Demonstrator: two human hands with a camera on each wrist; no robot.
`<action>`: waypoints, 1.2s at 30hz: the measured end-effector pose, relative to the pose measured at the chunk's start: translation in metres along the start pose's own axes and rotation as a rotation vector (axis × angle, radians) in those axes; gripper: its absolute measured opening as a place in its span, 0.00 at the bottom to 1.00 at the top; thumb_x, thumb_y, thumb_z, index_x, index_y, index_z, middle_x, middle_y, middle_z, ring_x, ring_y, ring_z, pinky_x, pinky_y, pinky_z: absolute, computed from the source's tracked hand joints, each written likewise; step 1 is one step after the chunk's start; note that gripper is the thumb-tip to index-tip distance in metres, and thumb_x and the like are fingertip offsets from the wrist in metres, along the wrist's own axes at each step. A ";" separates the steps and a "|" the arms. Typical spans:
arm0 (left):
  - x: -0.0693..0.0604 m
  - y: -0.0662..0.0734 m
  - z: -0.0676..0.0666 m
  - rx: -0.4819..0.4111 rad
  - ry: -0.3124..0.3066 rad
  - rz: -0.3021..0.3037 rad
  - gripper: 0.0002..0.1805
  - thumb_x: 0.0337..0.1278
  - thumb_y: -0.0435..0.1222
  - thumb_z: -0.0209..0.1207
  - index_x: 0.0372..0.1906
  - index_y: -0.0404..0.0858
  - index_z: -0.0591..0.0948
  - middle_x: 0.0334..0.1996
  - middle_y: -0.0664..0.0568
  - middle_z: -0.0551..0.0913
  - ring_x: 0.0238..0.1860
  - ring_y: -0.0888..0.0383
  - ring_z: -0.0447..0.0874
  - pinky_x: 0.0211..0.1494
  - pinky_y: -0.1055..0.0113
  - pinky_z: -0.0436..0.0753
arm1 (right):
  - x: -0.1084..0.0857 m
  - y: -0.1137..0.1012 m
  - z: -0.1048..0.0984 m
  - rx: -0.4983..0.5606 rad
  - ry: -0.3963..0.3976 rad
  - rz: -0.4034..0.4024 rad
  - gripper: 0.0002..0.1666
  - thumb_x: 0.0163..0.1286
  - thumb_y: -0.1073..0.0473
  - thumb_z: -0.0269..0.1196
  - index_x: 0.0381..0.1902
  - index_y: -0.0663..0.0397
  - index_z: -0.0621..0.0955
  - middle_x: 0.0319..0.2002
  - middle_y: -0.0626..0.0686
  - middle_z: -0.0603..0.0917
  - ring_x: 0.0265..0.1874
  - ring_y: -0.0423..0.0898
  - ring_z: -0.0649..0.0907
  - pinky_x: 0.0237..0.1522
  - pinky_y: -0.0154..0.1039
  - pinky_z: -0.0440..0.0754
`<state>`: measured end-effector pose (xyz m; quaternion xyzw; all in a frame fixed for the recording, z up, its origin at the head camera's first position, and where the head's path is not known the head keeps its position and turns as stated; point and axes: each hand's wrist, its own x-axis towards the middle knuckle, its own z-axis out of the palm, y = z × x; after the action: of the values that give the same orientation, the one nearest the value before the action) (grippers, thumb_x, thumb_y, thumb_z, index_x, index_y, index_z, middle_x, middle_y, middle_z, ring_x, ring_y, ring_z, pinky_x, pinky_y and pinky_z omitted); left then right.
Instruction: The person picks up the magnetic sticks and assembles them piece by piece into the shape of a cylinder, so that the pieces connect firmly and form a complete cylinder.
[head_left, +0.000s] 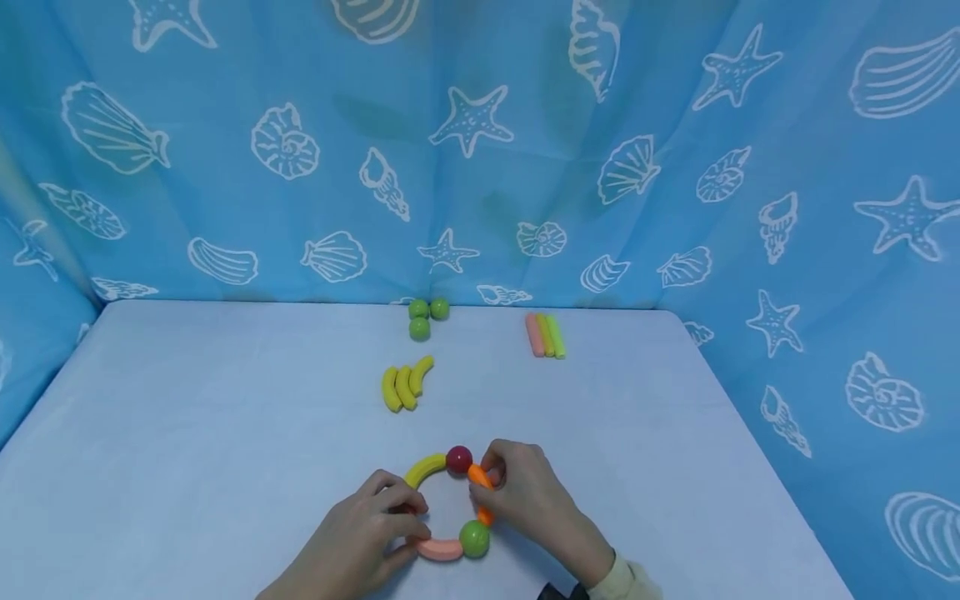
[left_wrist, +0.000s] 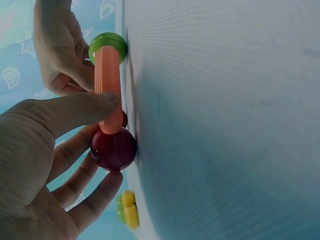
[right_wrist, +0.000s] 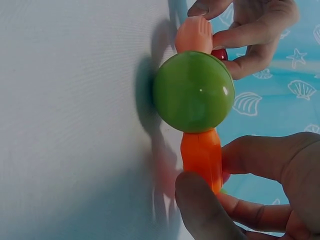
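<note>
A ring of toy pieces lies on the table: yellow curved piece (head_left: 426,470), dark red ball (head_left: 459,459), orange curved piece (head_left: 480,477), green ball (head_left: 474,539) and pink curved piece (head_left: 441,549). My left hand (head_left: 362,533) pinches the pink piece (left_wrist: 107,75) between thumb and forefinger, its other fingers beside another dark red ball (left_wrist: 113,149). On the ring's right side, my right hand (head_left: 531,493) pinches the orange piece (right_wrist: 202,157), which touches the green ball (right_wrist: 194,91). The left hand hides part of the ring in the head view.
Behind the ring on the white table (head_left: 225,400) lie several yellow curved pieces (head_left: 405,387). Farther back are several green balls (head_left: 419,328) and, to the right, pink, yellow and light green sticks (head_left: 546,335). A blue shell-patterned curtain (head_left: 390,125) hangs behind the table.
</note>
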<state>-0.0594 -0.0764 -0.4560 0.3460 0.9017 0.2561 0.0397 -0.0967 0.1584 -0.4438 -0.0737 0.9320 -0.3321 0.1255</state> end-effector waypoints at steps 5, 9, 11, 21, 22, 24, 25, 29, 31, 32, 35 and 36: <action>-0.003 0.000 0.001 -0.007 -0.021 -0.027 0.07 0.53 0.41 0.73 0.39 0.54 0.90 0.44 0.64 0.81 0.48 0.59 0.72 0.50 0.62 0.82 | -0.001 0.005 0.001 0.102 -0.017 0.011 0.09 0.58 0.61 0.72 0.33 0.52 0.81 0.22 0.47 0.78 0.16 0.42 0.77 0.18 0.33 0.77; -0.009 -0.003 0.002 -0.023 -0.034 -0.043 0.07 0.53 0.42 0.73 0.38 0.55 0.90 0.43 0.65 0.80 0.47 0.59 0.72 0.48 0.63 0.82 | 0.000 0.004 0.006 0.159 -0.054 0.008 0.08 0.60 0.60 0.71 0.34 0.53 0.82 0.22 0.48 0.79 0.15 0.43 0.78 0.18 0.33 0.78; -0.011 -0.004 0.002 -0.032 -0.040 -0.041 0.06 0.53 0.43 0.73 0.37 0.57 0.90 0.43 0.66 0.80 0.46 0.59 0.71 0.47 0.63 0.82 | 0.000 0.004 0.008 0.169 -0.064 0.004 0.08 0.60 0.60 0.71 0.35 0.53 0.82 0.22 0.48 0.79 0.15 0.43 0.78 0.17 0.33 0.77; -0.008 -0.004 0.004 -0.034 -0.069 -0.046 0.05 0.53 0.43 0.73 0.35 0.57 0.89 0.42 0.67 0.79 0.45 0.60 0.71 0.46 0.64 0.81 | -0.003 0.004 0.008 0.197 -0.066 0.055 0.08 0.59 0.61 0.72 0.35 0.52 0.82 0.23 0.49 0.80 0.16 0.44 0.78 0.18 0.33 0.78; -0.008 -0.004 0.004 -0.035 -0.074 -0.047 0.05 0.53 0.43 0.72 0.36 0.57 0.89 0.42 0.67 0.79 0.45 0.60 0.71 0.46 0.64 0.81 | -0.004 0.004 0.008 0.200 -0.063 0.063 0.08 0.59 0.61 0.72 0.35 0.52 0.82 0.23 0.49 0.80 0.16 0.44 0.78 0.19 0.33 0.78; -0.006 -0.003 0.004 -0.035 -0.076 -0.047 0.05 0.53 0.43 0.72 0.36 0.57 0.89 0.43 0.67 0.79 0.46 0.61 0.71 0.46 0.65 0.81 | -0.005 0.004 0.007 0.204 -0.056 0.073 0.09 0.59 0.61 0.72 0.35 0.52 0.82 0.23 0.49 0.80 0.17 0.45 0.78 0.19 0.34 0.78; -0.006 -0.003 0.004 -0.038 -0.078 -0.051 0.05 0.53 0.43 0.72 0.36 0.57 0.89 0.43 0.67 0.79 0.45 0.61 0.71 0.47 0.64 0.80 | -0.006 0.004 0.007 0.207 -0.054 0.077 0.09 0.59 0.62 0.72 0.35 0.52 0.82 0.24 0.49 0.80 0.17 0.45 0.79 0.19 0.34 0.78; -0.002 -0.002 0.004 -0.042 -0.084 -0.054 0.05 0.54 0.42 0.72 0.35 0.57 0.89 0.42 0.67 0.79 0.45 0.61 0.71 0.47 0.64 0.80 | -0.008 0.006 0.004 0.219 -0.044 0.066 0.09 0.59 0.62 0.72 0.35 0.53 0.82 0.24 0.49 0.80 0.16 0.44 0.79 0.19 0.33 0.78; -0.001 -0.002 0.004 -0.041 -0.084 -0.049 0.05 0.54 0.42 0.72 0.35 0.57 0.89 0.42 0.67 0.79 0.45 0.61 0.71 0.47 0.64 0.81 | -0.008 0.007 0.003 0.223 -0.039 0.056 0.09 0.59 0.62 0.72 0.35 0.53 0.82 0.24 0.49 0.80 0.16 0.44 0.79 0.18 0.33 0.78; 0.000 -0.002 0.004 -0.040 -0.083 -0.045 0.05 0.54 0.42 0.72 0.35 0.57 0.89 0.42 0.67 0.79 0.45 0.61 0.71 0.47 0.64 0.81 | -0.008 0.008 0.002 0.225 -0.037 0.055 0.09 0.59 0.62 0.72 0.35 0.53 0.82 0.24 0.48 0.80 0.16 0.44 0.79 0.18 0.33 0.78; 0.003 -0.002 0.004 -0.033 -0.075 -0.027 0.06 0.54 0.42 0.72 0.36 0.58 0.89 0.43 0.67 0.79 0.46 0.61 0.71 0.47 0.64 0.81 | -0.010 0.010 -0.001 0.231 -0.029 0.065 0.09 0.59 0.62 0.72 0.36 0.52 0.82 0.24 0.48 0.81 0.16 0.44 0.80 0.18 0.33 0.78; 0.004 -0.002 0.004 -0.033 -0.069 -0.020 0.06 0.54 0.42 0.72 0.36 0.58 0.89 0.44 0.67 0.79 0.46 0.61 0.71 0.47 0.64 0.81 | -0.010 0.011 -0.002 0.233 -0.025 0.069 0.09 0.59 0.62 0.72 0.36 0.52 0.82 0.25 0.48 0.81 0.17 0.44 0.80 0.18 0.33 0.78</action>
<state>-0.0621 -0.0732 -0.4601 0.3450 0.8988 0.2585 0.0789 -0.0883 0.1698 -0.4473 -0.0307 0.8873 -0.4328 0.1564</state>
